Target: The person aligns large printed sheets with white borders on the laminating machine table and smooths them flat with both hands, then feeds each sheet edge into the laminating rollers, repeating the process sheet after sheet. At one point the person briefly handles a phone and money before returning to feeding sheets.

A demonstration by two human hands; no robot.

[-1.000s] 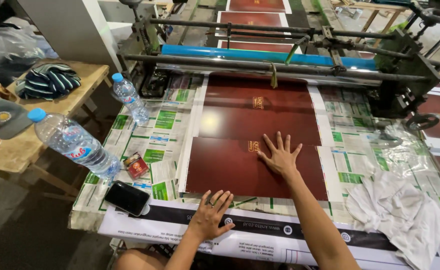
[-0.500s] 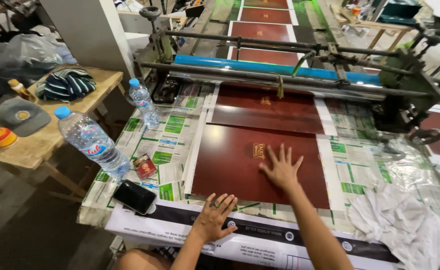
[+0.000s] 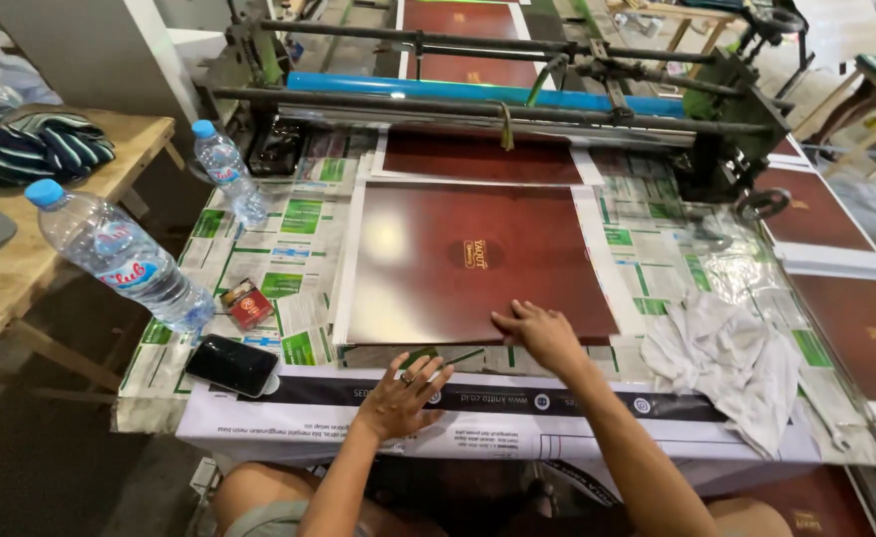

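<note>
The dark red sheet (image 3: 473,261) lies flat before the roller machine (image 3: 518,94). Right hand (image 3: 540,333) presses open-palmed on its near edge; left hand (image 3: 401,395) (fingers spread, empty) rests just below, beside 1 phone (image 3: 231,365).

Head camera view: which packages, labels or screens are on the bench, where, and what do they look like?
Large clear plastic bottle: left edge, red-blue label band.
Smaller clear bottle: behind it, same label.
Small red box: on newspaper left of the maroon sheet.
Black phone: near the left hand, screen dark.
</note>
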